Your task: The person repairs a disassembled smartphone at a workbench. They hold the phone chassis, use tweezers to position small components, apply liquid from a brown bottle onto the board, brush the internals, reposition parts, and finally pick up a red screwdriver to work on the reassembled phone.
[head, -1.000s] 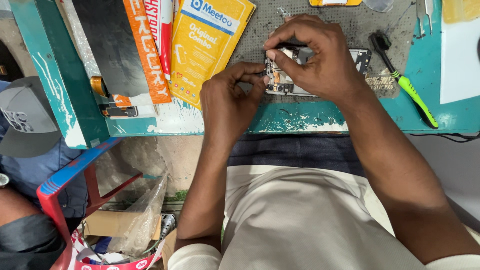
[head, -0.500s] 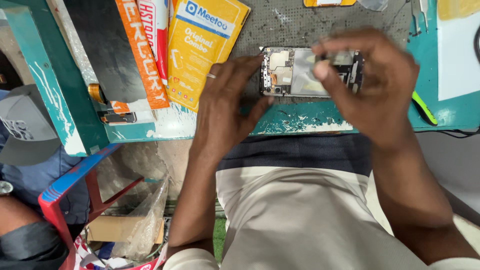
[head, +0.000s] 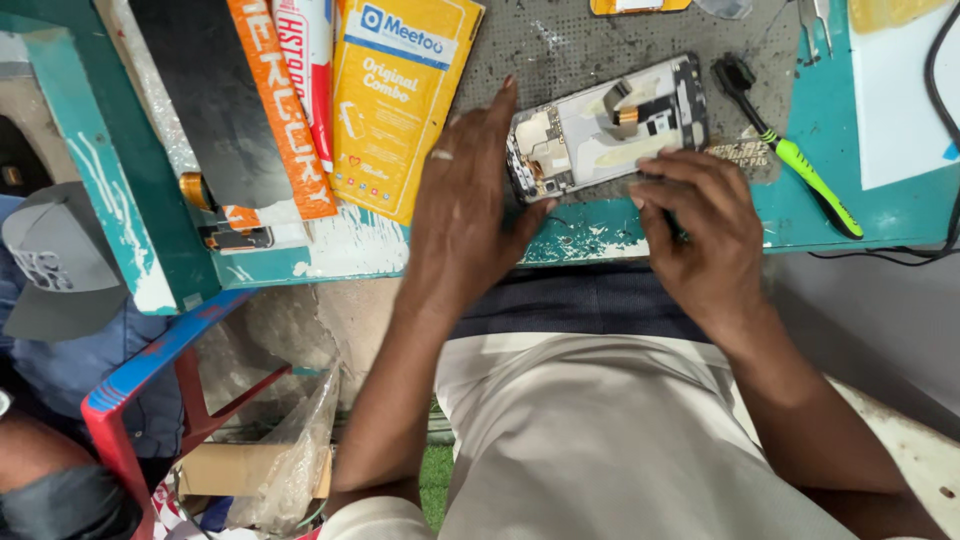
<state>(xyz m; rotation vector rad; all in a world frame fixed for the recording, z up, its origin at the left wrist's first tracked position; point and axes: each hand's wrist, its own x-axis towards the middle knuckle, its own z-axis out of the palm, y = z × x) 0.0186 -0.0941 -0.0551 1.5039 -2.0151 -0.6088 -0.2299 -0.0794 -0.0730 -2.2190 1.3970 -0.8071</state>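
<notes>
Nearest me, my right hand (head: 705, 235) rests at the counter's (head: 800, 215) teal front edge, fingers curled down with nothing clearly in its grip; I cannot tell whether it pinches anything. My left hand (head: 462, 215) lies flat, its grip released, thumb touching the near left corner of the opened phone (head: 605, 125). The phone lies on the grey mat (head: 560, 40). Just right of it lies a green-handled brush (head: 800, 165); left of it, a yellow packet (head: 400, 100).
</notes>
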